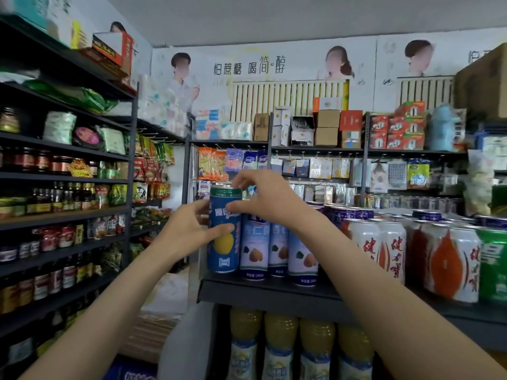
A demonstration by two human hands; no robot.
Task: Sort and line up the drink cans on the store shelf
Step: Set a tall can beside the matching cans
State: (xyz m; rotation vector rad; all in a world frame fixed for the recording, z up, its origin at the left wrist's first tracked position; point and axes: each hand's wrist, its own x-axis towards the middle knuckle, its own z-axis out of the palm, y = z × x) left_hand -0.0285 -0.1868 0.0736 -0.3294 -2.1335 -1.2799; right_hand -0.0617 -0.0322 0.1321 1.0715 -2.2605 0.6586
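Holding one blue can [224, 231] in both hands' grip: left hand [189, 229], right hand [263, 198] (three pale cans [277, 248] beside).

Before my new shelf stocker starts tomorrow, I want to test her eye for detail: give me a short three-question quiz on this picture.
1. True or false: both hands hold the blue can at the left end of the shelf.
2. Which cans stand directly right of it? A) pale cans with a nut picture B) green cans C) brown jars
3. Fill in: under this shelf stand bottles of a ____ drink.

Key
1. True: left hand grips its side, right hand its top.
2. A, the pale cans.
3. Yellow; see the bottles.
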